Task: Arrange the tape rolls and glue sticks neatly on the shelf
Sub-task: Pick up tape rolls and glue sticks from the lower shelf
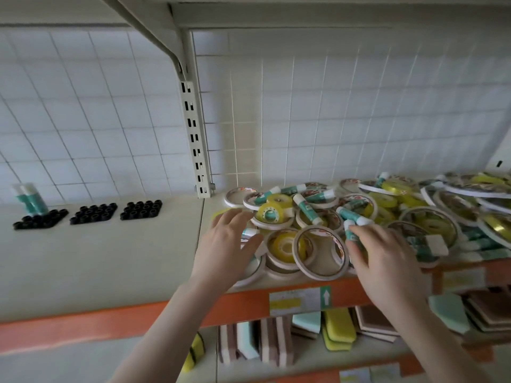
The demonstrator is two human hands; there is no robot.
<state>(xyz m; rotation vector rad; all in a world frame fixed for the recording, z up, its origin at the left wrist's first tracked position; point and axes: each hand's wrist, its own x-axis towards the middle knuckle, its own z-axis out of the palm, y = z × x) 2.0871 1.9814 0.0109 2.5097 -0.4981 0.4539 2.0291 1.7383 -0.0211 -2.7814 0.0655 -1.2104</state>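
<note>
Cream shelf (pixel 96 252) holds two upright glue sticks (pixel 29 199) only (barely begun), while the mixed pile (pixel 318 222) awaits; left hand (pixel 226 244) spread, right hand (pixel 384 258) pinching a glue stick (pixel 350 233).

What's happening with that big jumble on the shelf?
A person is sorting a mixed heap of tape rolls and glue sticks on the shelf. The right hand grips one glue stick at the pile's front; the left hand rests open on the pile's left edge. Two glue sticks already stand upright far left, behind black holder trays.
</note>
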